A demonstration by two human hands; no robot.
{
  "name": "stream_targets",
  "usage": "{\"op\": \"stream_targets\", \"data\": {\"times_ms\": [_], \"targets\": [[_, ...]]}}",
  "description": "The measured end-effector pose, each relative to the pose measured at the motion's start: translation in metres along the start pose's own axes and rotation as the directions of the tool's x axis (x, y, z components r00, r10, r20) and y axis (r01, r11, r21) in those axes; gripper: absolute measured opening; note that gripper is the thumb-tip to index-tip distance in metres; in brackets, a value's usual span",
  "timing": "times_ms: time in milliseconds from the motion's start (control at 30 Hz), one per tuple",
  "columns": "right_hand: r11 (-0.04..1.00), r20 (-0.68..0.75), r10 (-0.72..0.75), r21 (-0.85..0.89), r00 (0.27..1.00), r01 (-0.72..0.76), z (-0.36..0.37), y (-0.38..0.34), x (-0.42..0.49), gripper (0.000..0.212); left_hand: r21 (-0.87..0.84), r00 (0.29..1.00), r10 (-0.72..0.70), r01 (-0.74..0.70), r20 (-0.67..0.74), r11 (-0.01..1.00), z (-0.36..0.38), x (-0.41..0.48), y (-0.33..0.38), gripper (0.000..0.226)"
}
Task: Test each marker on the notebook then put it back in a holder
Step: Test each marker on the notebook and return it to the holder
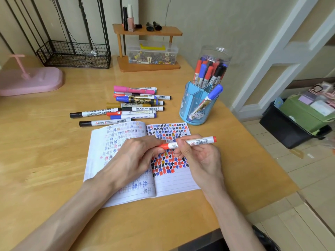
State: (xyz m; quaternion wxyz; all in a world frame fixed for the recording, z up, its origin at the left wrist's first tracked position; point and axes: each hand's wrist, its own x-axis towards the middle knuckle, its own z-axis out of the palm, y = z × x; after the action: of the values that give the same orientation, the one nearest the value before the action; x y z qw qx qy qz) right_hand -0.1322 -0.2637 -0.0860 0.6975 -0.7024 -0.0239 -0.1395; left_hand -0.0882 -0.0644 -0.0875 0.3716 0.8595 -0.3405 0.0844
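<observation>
Nearest, above the open, mark-filled lined notebook (174, 180), the left hand (134, 156) pinches the red cap of a white-barrelled marker (190, 142) and the right hand (199, 158) grips its barrel. Beyond, a loose pile of markers (137, 104) lies on the wooden counter (45, 142), probably untested; the blue plastic holder (197, 113) farther right already holds several.

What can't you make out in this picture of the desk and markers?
Head view:
- Red marker: whether its cap is seated or coming off; fingers of the left hand cover the cap's end, right hand grips the barrel.
- Notebook: marks beneath both hands are hidden.
- Clear jar: its marker count; the blue holder blocks the lower part.
- Loose markers: label small print too small to read.
</observation>
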Motion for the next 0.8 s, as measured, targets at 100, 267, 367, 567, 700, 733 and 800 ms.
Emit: {"op": "stream_targets", "data": {"times_ms": [100, 267, 367, 567, 700, 733, 800], "targets": [[1.0, 0.003, -0.008, 0.004, 1.0, 0.008, 0.002, 0.0, 0.001, 0.009, -0.019, 1.0, -0.012, 0.012, 0.004, 1.0, 0.001, 0.0, 0.0, 0.028], [0.999, -0.009, 0.04, 0.024, 0.999, -0.039, -0.002, -0.003, 0.002, 0.016, -0.119, 0.998, -0.056, 0.056, 0.008, 0.991, 0.002, 0.0, 0.002, 0.022], [0.992, -0.028, 0.102, 0.078, 0.994, -0.099, -0.005, -0.006, 0.005, 0.018, -0.204, 0.994, -0.11, 0.108, 0.004, 0.973, 0.003, 0.005, 0.002, 0.025], [0.97, -0.079, 0.16, 0.198, 0.984, -0.142, -0.018, -0.011, 0.014, 0.03, -0.534, 0.949, -0.291, 0.182, -0.126, 0.826, -0.006, 0.011, 0.004, 0.022], [0.98, -0.098, 0.136, 0.16, 0.986, -0.12, -0.027, -0.016, 0.025, 0.035, -0.651, 0.904, -0.357, 0.126, -0.236, 0.749, -0.019, 0.032, 0.017, 0.016], [0.983, -0.09, 0.131, 0.143, 0.987, -0.117, -0.028, -0.017, 0.028, 0.034, -0.64, 0.899, -0.344, 0.099, -0.272, 0.762, -0.023, 0.04, 0.021, 0.014], [0.988, -0.085, 0.128, 0.102, 0.988, -0.119, -0.028, -0.017, 0.032, 0.03, -0.619, 0.887, -0.318, 0.047, -0.336, 0.784, -0.031, 0.061, 0.029, 0.013]]}}
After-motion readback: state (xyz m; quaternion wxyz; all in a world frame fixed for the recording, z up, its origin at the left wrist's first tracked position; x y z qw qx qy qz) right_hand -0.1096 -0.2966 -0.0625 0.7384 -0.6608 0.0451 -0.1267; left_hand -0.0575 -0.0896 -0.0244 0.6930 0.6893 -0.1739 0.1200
